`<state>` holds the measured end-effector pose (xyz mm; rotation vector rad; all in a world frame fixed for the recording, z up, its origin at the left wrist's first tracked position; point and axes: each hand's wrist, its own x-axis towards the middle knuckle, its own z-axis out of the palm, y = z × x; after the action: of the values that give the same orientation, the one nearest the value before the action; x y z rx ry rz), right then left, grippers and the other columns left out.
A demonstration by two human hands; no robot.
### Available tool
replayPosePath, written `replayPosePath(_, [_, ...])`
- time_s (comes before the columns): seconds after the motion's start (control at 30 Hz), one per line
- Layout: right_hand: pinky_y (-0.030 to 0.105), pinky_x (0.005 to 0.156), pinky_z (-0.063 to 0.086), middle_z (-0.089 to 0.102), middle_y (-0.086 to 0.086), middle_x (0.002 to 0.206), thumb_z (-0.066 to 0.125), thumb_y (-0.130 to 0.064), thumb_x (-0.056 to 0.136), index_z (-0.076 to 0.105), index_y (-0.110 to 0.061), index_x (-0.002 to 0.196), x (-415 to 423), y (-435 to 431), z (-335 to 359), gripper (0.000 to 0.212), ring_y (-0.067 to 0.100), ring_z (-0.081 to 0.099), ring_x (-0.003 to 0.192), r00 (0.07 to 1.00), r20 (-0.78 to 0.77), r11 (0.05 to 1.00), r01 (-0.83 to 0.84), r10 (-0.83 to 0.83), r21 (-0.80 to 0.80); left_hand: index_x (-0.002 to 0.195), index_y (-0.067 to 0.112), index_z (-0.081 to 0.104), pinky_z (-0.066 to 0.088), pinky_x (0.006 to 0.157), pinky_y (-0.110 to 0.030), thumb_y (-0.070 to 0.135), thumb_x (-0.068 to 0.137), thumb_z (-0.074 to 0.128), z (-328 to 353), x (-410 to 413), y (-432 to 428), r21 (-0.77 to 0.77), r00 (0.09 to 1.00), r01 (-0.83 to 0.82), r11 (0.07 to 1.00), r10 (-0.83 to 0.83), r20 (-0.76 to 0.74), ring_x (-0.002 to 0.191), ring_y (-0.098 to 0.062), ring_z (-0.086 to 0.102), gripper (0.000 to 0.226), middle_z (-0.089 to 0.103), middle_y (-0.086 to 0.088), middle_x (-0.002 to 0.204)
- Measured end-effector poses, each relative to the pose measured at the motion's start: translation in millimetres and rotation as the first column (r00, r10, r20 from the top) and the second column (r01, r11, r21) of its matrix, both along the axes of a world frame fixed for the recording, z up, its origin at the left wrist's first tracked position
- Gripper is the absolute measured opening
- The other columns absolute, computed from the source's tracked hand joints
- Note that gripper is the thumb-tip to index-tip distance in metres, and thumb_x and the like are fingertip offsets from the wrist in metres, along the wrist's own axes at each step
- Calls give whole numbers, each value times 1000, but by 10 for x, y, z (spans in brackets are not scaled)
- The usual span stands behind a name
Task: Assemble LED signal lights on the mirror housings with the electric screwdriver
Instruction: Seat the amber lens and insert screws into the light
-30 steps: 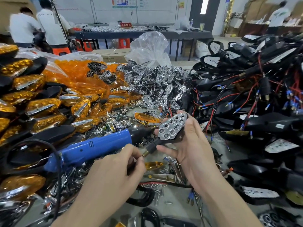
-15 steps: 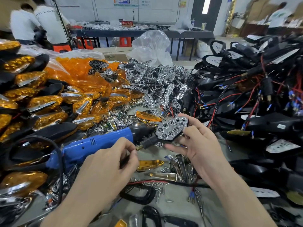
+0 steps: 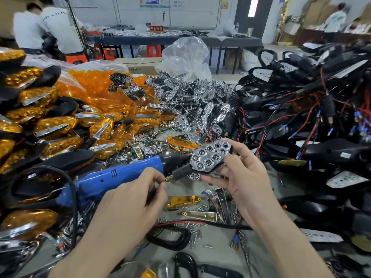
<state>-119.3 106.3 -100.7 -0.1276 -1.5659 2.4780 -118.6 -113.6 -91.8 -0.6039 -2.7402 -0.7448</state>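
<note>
raised since the earlier frame, the signal light is over the near edge of the bench, right hand grasping it, left hand pinching its stem; electric screwdriver idle, fastening appears pending.

I'm looking in on a factory assembly floor. My workbench is buried under heaps of amber lenses, chrome reflectors and wired black mirror housings. Loose screws litter its front edge, and white-shirted workers stand at a long table behind.
</note>
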Motion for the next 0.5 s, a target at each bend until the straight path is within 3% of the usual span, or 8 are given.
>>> replayPosePath(0.1, [43,70,64,67,33,115,64,-14,82,78,-29,93,20,6,6,23,39,74,98,1000,-24,1000,-12,12,9,88,41,43,45,46,-28,47,92,43,-3,-11,-2,30,1000,0,1000,0,2,66,-3,59,8,58,31,81])
replayPosePath(0.5, [35,68,63,75,13,113,69,-31,94,76,-34,100,44,-70,45,10,29,76,96,995,-85,999,46,-43,26,88,41,43,47,46,-33,48,93,44,5,8,2,60,999,21,998,-19,-26,61,-6,58,8,60,22,75])
